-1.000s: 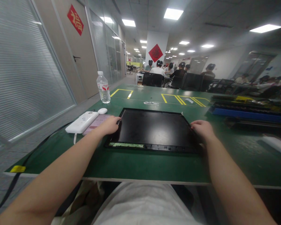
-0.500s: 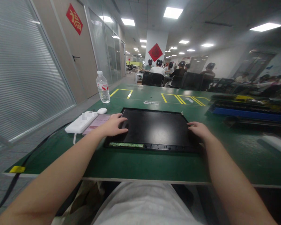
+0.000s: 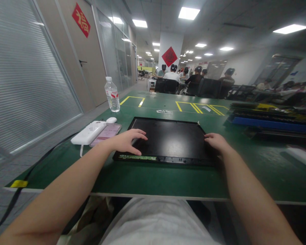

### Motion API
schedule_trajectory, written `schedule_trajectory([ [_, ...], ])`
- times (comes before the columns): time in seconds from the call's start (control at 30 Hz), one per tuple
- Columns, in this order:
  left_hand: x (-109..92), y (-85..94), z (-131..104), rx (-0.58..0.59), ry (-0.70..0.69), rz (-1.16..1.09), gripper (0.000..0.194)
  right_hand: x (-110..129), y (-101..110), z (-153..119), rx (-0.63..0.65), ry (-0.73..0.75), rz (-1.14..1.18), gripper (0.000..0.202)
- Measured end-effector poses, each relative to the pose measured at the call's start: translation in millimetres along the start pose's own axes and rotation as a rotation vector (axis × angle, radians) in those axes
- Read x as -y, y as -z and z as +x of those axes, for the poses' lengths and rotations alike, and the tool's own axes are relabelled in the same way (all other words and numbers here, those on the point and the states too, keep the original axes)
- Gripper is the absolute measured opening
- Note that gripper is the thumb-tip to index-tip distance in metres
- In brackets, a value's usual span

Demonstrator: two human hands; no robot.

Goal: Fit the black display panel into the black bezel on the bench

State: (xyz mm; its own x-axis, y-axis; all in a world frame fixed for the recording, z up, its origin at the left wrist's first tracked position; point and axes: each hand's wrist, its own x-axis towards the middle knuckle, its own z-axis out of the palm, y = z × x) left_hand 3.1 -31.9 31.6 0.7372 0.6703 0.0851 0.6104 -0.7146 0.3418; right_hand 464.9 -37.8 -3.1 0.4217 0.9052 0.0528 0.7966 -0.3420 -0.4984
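Note:
A black flat panel [image 3: 168, 136] with a raised frame lies on the green table [image 3: 153, 178] in front of me. Along its near edge, at the left, runs a narrow green circuit board [image 3: 137, 158]. My left hand [image 3: 130, 141] is over the panel's left part, thumb and fingers spread, holding nothing. Whether it touches the surface is unclear. At the right edge of the panel, my right hand [image 3: 216, 142] has its thumb and fingertips together on the frame; part of its fingers is hidden.
To the left are a white power bank [image 3: 88, 133], a phone [image 3: 107, 133], a white oval case [image 3: 111, 120] and a water bottle [image 3: 112, 95]. Long black and blue parts [image 3: 272, 124] lie at the right. Several people sit farther back.
My left hand has moved right and slightly nearer to me, from the panel's left edge to over its surface. My right hand and the panel look nearly the same.

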Motion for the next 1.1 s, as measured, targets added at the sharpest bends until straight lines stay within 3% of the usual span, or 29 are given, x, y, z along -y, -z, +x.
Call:
schedule_trajectory([
  [0.5, -10, 0.4, 2, -0.045, -0.159, -0.033, 0.054, 10, 6, -8, 0.040, -0.004, -0.083, 0.027],
  [0.73, -8, 0.4, 3, -0.044, -0.157, -0.070, 0.051, 8, 4, -8, 0.029, -0.002, -0.072, 0.029],
  [0.83, 0, -2.9, 4, -0.068, -0.074, -0.071, 0.051, 9, 5, -8, 0.029, -0.015, -0.066, 0.029],
  [1.0, 20, -10.3, 9, -0.254, 0.198, 0.049, 0.053, 5, 9, -6, 0.003, -0.042, -0.120, 0.028],
  [1.1, 31, -11.8, 11, -0.263, 0.353, 0.114, 0.052, 0, 11, -4, -0.017, -0.065, -0.131, 0.029],
])
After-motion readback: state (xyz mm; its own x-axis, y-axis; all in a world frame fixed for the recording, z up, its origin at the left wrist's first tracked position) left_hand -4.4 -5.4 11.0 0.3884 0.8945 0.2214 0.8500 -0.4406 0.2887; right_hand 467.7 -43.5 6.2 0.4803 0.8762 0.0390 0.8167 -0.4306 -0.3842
